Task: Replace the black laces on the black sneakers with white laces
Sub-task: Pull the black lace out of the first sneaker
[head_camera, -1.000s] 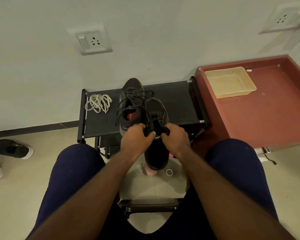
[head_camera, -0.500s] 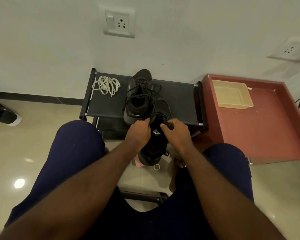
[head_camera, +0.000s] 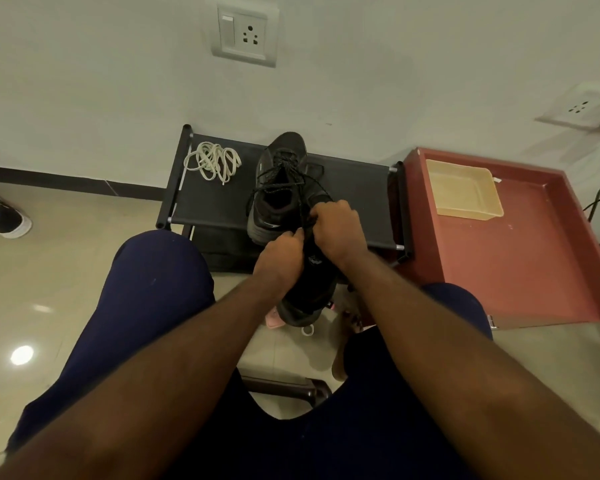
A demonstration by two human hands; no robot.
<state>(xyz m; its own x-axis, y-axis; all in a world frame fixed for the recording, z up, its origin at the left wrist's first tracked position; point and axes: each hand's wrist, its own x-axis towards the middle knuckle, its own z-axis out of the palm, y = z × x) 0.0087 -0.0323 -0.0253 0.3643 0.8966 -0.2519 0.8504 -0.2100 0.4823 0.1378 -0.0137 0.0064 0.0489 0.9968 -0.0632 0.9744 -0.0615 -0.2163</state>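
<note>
- Where the knees part, held black sneaker (head_camera: 309,289) hangs over the floor. Left hand (head_camera: 281,252) and right hand (head_camera: 336,225) both grip its laced upper, fingers curled; which strand each pinches cannot be told.
- Beyond, on black fabric shoe rack (head_camera: 357,202): second black sneaker (head_camera: 278,188), its black cord laces (head_camera: 284,174) loose.
- Far-left rack corner: coiled white flat laces (head_camera: 213,161), apart from both sneakers.
</note>
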